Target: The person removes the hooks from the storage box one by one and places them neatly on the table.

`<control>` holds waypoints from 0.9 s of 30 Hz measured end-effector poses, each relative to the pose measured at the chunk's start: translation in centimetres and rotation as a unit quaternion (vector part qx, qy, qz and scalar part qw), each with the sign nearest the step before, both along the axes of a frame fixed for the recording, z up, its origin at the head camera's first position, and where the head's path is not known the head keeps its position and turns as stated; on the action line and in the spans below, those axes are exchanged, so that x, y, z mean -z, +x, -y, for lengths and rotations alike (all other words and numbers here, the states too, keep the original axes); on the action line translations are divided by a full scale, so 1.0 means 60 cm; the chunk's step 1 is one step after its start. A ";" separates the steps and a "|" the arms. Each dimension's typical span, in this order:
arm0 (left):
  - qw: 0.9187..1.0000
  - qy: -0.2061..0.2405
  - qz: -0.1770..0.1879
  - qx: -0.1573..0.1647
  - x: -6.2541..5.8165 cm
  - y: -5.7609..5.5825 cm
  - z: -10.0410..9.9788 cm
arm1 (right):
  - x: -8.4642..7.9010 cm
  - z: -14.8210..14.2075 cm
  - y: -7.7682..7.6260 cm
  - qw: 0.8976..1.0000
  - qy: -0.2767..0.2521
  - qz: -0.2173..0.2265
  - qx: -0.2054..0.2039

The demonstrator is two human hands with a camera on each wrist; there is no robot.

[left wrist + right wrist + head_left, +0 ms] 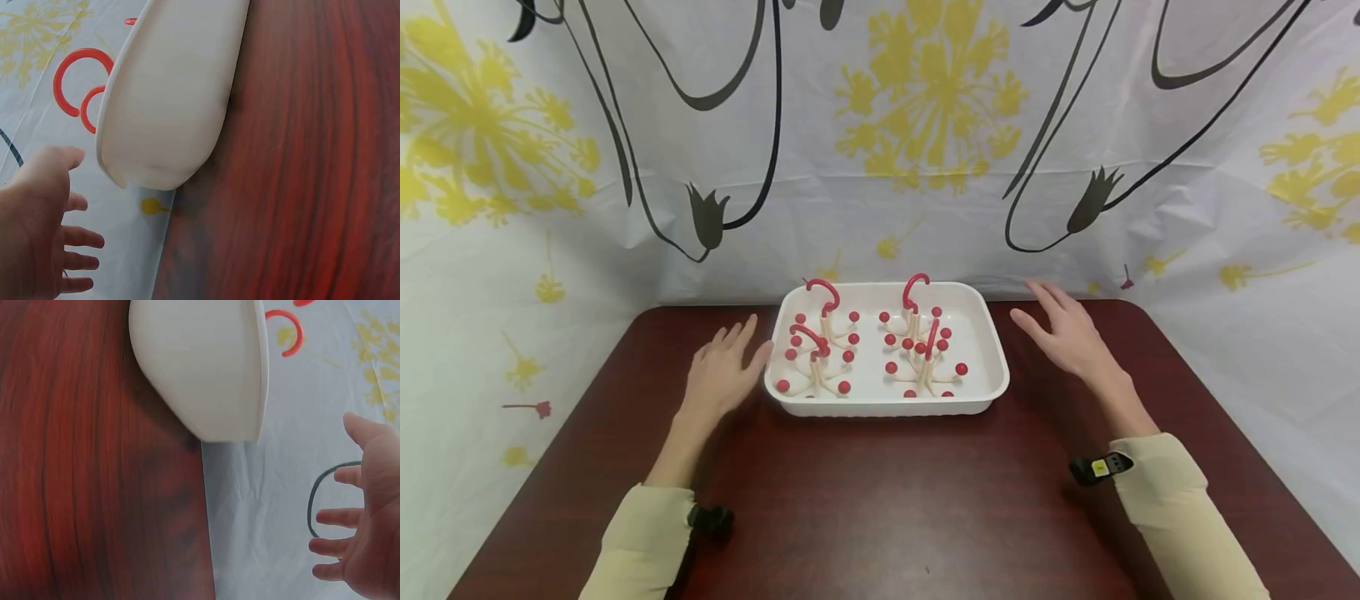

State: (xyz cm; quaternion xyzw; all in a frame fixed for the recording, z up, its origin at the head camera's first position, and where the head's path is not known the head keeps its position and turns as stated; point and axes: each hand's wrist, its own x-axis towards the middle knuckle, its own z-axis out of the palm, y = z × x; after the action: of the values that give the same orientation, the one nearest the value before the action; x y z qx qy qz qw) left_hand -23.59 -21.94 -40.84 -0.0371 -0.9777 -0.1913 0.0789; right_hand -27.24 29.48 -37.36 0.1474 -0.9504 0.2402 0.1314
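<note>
A white rectangular tray (880,408) sits toward the far side of the table. In it stand several hook racks (817,362), each with a curved red hook on top and cream arms spreading out to red ball tips. My left hand (722,375) is beside the tray's left end, fingers extended and thumb toward the rim; the left wrist view shows a gap between the hand (37,219) and the tray wall (169,94). To the right of the tray, my right hand (1067,337) hovers with fingers spread, apart from it. Both hands hold nothing.
The dark red-brown wooden table (880,500) has rounded far corners. Behind and at both sides hangs a white curtain (820,208) with yellow and grey flower prints, close behind the tray. A black strap device is on each wrist.
</note>
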 end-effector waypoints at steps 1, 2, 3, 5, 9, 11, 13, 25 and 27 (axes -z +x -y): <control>1.000 0.007 -0.004 -0.001 0.002 0.000 -0.002 | 0.000 0.005 0.001 1.000 -0.006 0.002 -0.003; 1.000 0.015 -0.008 -0.002 0.004 0.000 -0.004 | 0.001 0.010 0.002 1.000 -0.013 0.007 -0.005; 1.000 0.022 -0.012 -0.004 0.006 -0.001 -0.006 | 0.002 0.014 0.003 1.000 -0.018 0.011 -0.008; 0.999 0.036 -0.018 -0.008 0.009 -0.002 -0.011 | 0.003 0.025 0.005 0.999 -0.030 0.021 -0.013; 0.997 0.072 -0.015 -0.014 0.012 -0.003 -0.019 | 0.002 0.047 0.013 0.998 -0.050 0.030 -0.025; 0.996 0.090 -0.011 -0.016 0.012 -0.003 -0.022 | 0.001 0.057 0.016 0.997 -0.062 0.027 -0.035; 0.994 0.104 -0.006 -0.018 0.013 -0.003 -0.025 | 0.001 0.068 0.021 0.996 -0.072 0.024 -0.046; 0.988 0.153 0.006 -0.025 0.023 -0.008 -0.041 | 0.009 0.120 0.048 0.987 -0.121 0.039 -0.093; 0.986 0.162 0.009 -0.027 0.025 -0.010 -0.043 | 0.011 0.130 0.051 0.986 -0.127 0.041 -0.098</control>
State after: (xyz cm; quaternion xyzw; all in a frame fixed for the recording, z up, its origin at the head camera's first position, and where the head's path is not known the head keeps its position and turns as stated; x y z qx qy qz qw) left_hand -24.21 -19.35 -42.34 0.0046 -0.9349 -0.3457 0.0803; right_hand -24.15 21.69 -38.02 0.2118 -0.8978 0.3764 0.0858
